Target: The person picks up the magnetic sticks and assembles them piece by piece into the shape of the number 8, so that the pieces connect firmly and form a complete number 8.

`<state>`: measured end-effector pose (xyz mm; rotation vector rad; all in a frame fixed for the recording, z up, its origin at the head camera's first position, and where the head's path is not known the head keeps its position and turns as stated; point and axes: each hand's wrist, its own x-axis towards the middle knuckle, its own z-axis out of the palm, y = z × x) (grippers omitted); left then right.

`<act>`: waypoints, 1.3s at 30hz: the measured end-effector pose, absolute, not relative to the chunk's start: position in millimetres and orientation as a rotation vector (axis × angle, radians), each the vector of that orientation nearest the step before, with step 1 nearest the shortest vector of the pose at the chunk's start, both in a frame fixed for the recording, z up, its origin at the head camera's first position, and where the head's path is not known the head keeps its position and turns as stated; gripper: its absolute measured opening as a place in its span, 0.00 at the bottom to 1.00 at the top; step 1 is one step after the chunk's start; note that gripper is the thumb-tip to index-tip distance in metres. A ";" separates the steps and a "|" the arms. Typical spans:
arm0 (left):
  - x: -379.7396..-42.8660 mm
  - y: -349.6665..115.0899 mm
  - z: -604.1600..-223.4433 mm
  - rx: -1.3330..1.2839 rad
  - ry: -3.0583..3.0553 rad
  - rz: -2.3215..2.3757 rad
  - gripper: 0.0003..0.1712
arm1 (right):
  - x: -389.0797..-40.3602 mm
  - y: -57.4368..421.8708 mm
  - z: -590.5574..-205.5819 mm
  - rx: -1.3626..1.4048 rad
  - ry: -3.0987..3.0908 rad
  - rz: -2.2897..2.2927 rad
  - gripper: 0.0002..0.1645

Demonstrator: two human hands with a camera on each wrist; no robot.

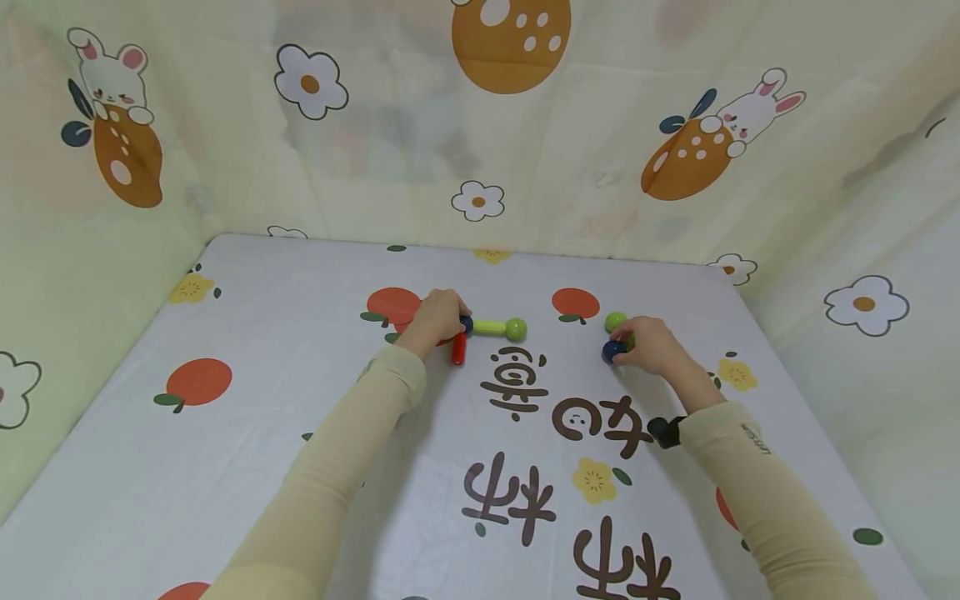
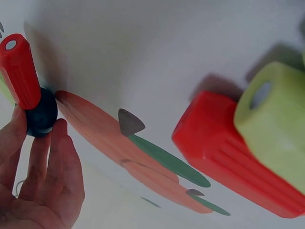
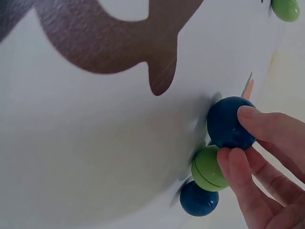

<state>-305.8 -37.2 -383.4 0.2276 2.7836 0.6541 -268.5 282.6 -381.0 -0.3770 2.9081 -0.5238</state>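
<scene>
My left hand [image 1: 438,317] pinches a dark blue ball [image 2: 43,114] with thumb and fingertips. From that ball a red rod [image 1: 459,348] points toward me, and a light green rod [image 1: 490,327] runs right to a green ball [image 1: 516,329]. On the right, my right hand [image 1: 651,343] pinches another blue ball [image 3: 229,122] between thumb and fingers. Close to its fingertips in the right wrist view are a green ball [image 3: 208,168] and a second blue ball [image 3: 199,198]. In the left wrist view, a red rod [image 2: 228,157] and a light green rod [image 2: 279,114] lie near the camera.
The table [image 1: 255,467] has a white cover printed with fruit, flowers and large brown characters. Patterned cloth [image 1: 390,142] hangs behind the table and along both sides. A black object [image 1: 664,432] shows at my right cuff.
</scene>
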 end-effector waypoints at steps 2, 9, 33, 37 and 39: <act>-305.9 -37.1 -383.3 0.232 2.785 0.650 0.17 | -268.7 283.1 -381.9 -0.382 2.905 -0.543 0.19; -306.1 -37.1 -381.5 0.239 2.773 0.649 0.17 | -265.8 274.5 -386.6 -0.436 2.853 -0.682 0.17; -304.3 -36.6 -379.5 0.197 2.757 0.656 0.18 | -262.8 201.5 -398.4 -0.587 2.574 -0.973 0.19; -304.7 -36.0 -380.5 0.203 2.763 0.646 0.18 | -262.9 188.9 -401.0 -0.630 2.538 -0.988 0.19; -305.1 -35.4 -380.8 0.213 2.765 0.632 0.18 | -262.6 181.8 -400.3 -0.639 2.534 -0.979 0.19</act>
